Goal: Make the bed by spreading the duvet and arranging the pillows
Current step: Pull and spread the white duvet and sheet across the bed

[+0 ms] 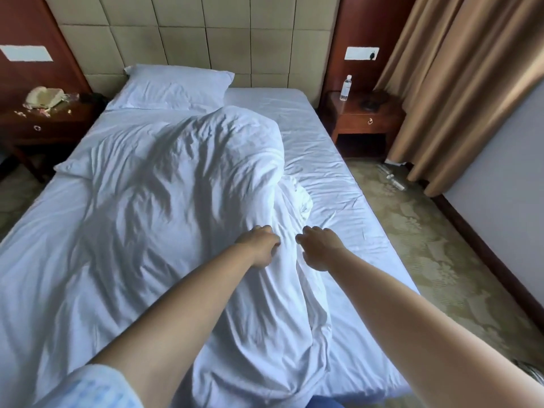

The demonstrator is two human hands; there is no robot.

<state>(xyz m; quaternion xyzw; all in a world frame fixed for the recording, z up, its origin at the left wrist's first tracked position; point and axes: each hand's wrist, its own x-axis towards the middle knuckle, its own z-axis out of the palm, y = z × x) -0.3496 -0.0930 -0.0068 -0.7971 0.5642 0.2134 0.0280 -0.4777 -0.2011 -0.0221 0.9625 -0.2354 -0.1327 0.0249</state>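
White duvet bunched under left hand; right hand beside.

The duvet is white with grey shadowed creases, and the pillow and sheet are the same white. The headboard is beige, quilted in squares with dark seams. The wall panels and both nightstands are reddish-brown wood. The curtain is tan. The carpet is olive-gold with a pale floral pattern. The wall at right is pale grey. The sleeve is light blue, checked.
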